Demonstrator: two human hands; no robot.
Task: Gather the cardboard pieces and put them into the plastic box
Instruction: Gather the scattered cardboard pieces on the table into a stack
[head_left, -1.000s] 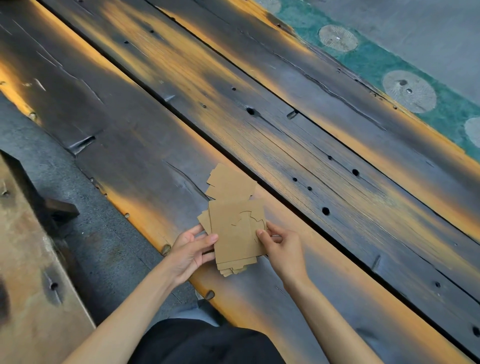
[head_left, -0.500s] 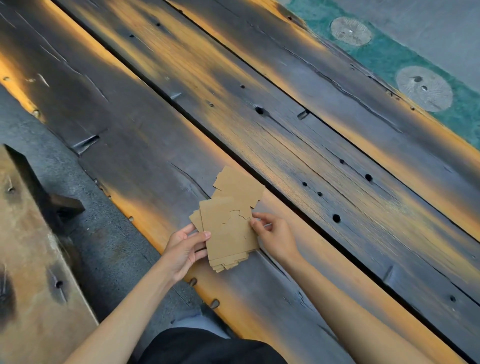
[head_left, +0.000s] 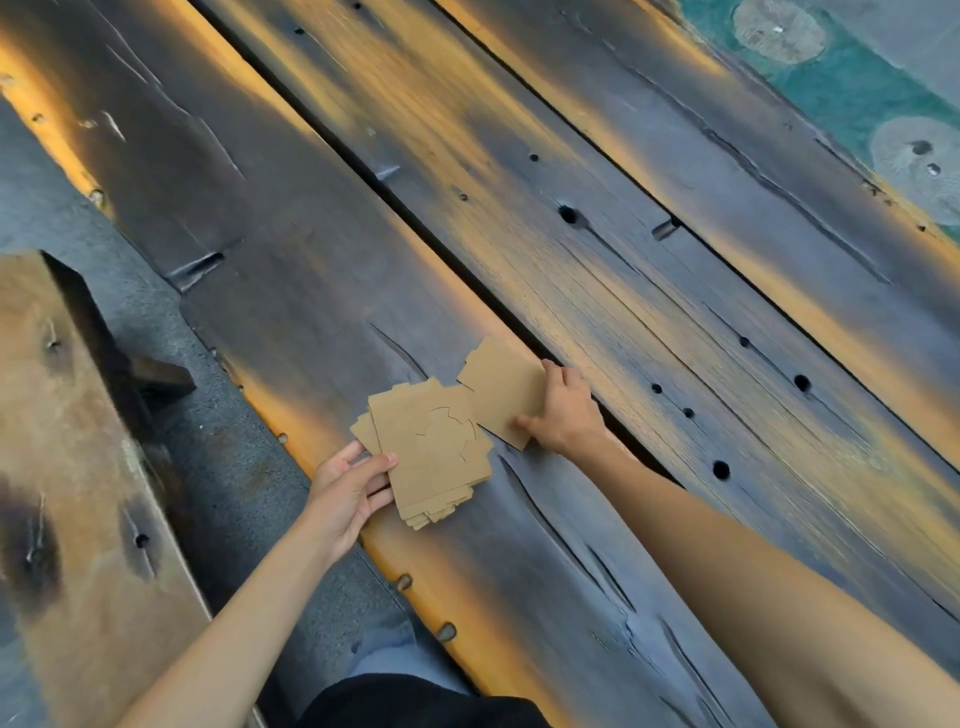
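flat brown cardboard stack (head_left: 431, 457) on the dark plank, a separate cardboard piece (head_left: 501, 400) overlapping its far corner

The left hand (head_left: 349, 486) grips a stack of cardboard pieces (head_left: 431, 457) by its left edge, thumb on top, the stack resting on the dark, scorched wooden bench (head_left: 291, 291). Just beside it, touching its upper right corner, lies a single cardboard piece (head_left: 501, 392); the right hand (head_left: 566, 410) clasps its right edge, thumb pressed on the near corner. Past the bench's far edge shows a green floor (head_left: 852, 88) with pale round patches.
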